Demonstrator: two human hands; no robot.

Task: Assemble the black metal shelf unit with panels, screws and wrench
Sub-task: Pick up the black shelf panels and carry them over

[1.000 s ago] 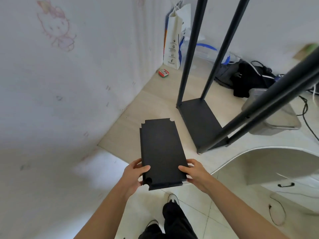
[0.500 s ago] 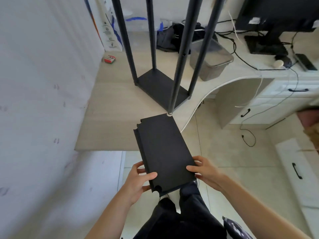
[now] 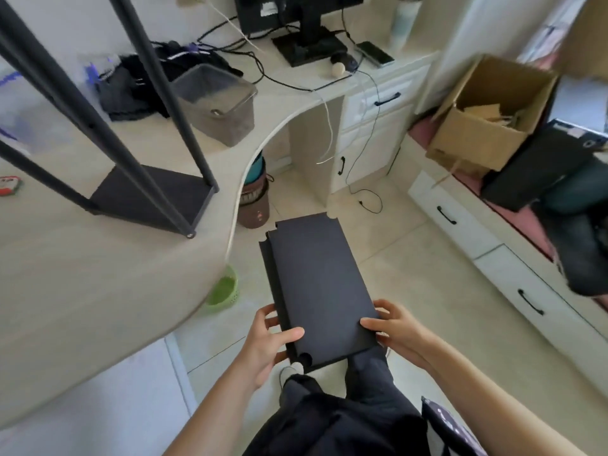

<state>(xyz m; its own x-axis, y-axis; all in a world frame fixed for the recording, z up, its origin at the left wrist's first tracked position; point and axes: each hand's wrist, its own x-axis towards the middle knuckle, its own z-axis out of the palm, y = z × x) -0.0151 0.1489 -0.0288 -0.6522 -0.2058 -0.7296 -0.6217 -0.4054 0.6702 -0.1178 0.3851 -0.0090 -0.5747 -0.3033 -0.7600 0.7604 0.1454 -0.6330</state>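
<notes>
The black panel [image 3: 317,281] is held out flat over the tile floor, just past the desk's [image 3: 98,274] curved edge. Left hand [image 3: 266,343] grips its near left corner, thumb on top, fingers under. Right hand [image 3: 394,327] clamps the near right edge the same way. The shelf frame [image 3: 148,195] stands on the desk, bottom panel already on, four posts going up. A grey bin [image 3: 220,106] sits behind it, and a cardboard box [image 3: 490,113] is off to the right.
</notes>
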